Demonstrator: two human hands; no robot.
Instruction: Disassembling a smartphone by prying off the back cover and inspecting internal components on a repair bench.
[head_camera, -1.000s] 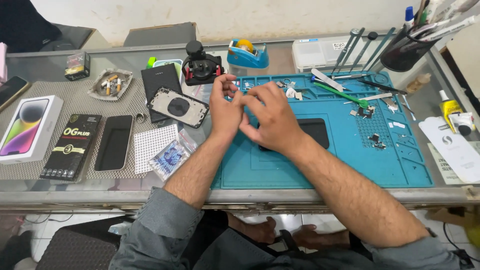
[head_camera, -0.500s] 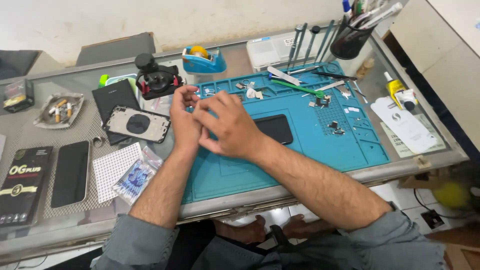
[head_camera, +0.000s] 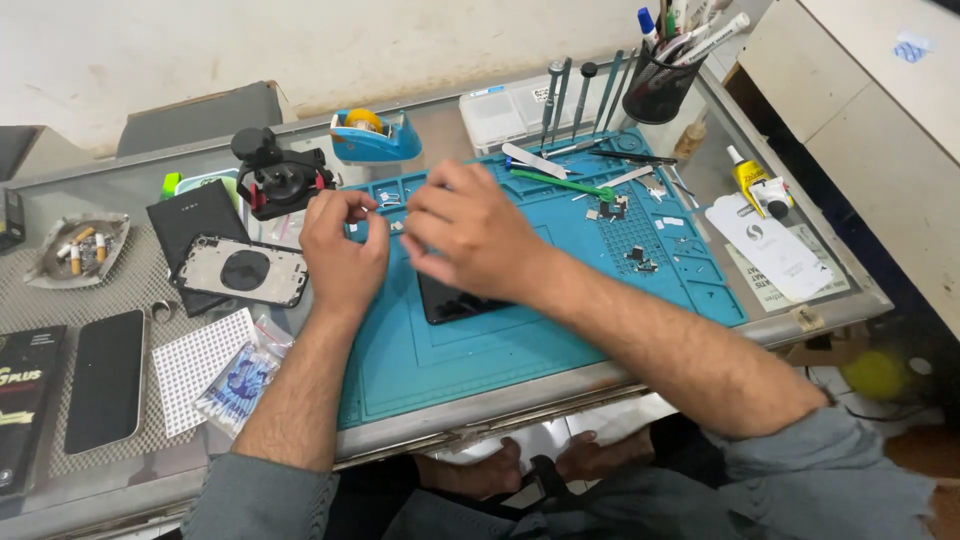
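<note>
**Small part pinched over the blue repair mat**

Small part (head_camera: 385, 222), too tiny to identify, held between the fingertips of both hands above the upper left area of the blue repair mat (head_camera: 480, 350). Left hand (head_camera: 343, 250) with thumb and forefinger closed together on it; right hand (head_camera: 470, 232) curled, fingertips drawn together at the same spot, exact contact not resolvable. Directly below the right hand, on the mat, a dark phone body (head_camera: 455, 300), partly covered by the wrist.

Judged best handling: kept low over the mat, so a slip lands on the mat rather than the glass table (head_camera: 130, 470); grip light, pressure from fingertips only; wrists rested on the mat for steadiness; loose screws and brackets (head_camera: 630, 250) right of the hands left undisturbed by the forearm.

Containers, placed relative to the mat:
- Black mesh pen cup (head_camera: 655, 90), beyond the far right corner: markers and pens, upright.
- Clear plastic parts box (head_camera: 505, 110), beyond the far edge: contents not discernible.
- Metal ashtray (head_camera: 75, 250), well to the left: cigarette butts.
- Small clear bags (head_camera: 240, 385), just beside the left edge: bluish contents, not identifiable.
- Blue tape dispenser (head_camera: 372, 138), beyond the far left corner: a yellow roll.
- Moulded trays along the far edge of the mat: small metal parts.
</note>
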